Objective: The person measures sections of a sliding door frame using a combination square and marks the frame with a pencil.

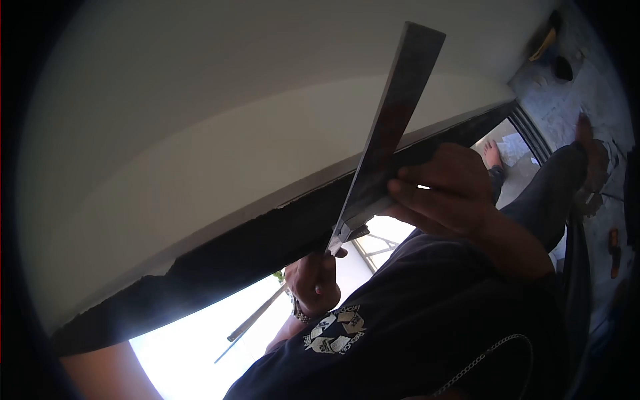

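A long flat metal bar (407, 93) slants down across a dark frame edge (220, 260) beside a pale wall. My right hand (443, 190) grips its lower part, with the fingers bent round the edge. At the bar's low end a small metal piece (343, 233) shows. Closed there is my left hand (312, 280), with a watch on its wrist; fingers and shadow hide exactly what it grips. Beyond this hand a thin strip (257, 312) juts down and left; whether it joins the bar is hidden.
Bright light comes through the opening (193, 333) below the frame. My legs and bare feet (492, 153) are at the right. On the stained floor (533, 100) lie an orange and black tool (614, 253) and a yellow and dark object (545, 45).
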`<state>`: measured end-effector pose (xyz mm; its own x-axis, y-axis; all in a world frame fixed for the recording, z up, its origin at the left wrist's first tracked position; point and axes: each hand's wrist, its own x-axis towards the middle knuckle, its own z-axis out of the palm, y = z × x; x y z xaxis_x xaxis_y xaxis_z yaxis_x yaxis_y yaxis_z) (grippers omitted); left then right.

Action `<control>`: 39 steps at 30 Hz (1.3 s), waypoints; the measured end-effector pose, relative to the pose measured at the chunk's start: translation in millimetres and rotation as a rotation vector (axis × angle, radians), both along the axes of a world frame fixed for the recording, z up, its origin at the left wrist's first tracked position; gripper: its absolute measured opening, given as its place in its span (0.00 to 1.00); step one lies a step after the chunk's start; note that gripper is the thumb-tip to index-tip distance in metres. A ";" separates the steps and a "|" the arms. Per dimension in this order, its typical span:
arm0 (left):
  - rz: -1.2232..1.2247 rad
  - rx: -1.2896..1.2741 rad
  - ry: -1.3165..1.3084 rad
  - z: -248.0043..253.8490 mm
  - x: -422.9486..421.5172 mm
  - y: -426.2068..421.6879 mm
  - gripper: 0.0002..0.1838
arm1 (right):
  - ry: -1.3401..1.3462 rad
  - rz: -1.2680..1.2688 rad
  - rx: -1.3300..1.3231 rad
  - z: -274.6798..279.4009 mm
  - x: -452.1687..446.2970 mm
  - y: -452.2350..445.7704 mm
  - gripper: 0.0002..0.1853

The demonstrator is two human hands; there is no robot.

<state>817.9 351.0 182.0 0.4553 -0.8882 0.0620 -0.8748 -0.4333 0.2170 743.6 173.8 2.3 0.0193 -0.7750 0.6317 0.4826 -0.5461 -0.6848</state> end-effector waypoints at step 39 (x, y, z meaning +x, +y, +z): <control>-0.037 0.171 -0.019 13.4 26.0 20.2 0.08 | -0.008 -0.039 0.065 -7.5 12.2 9.4 0.15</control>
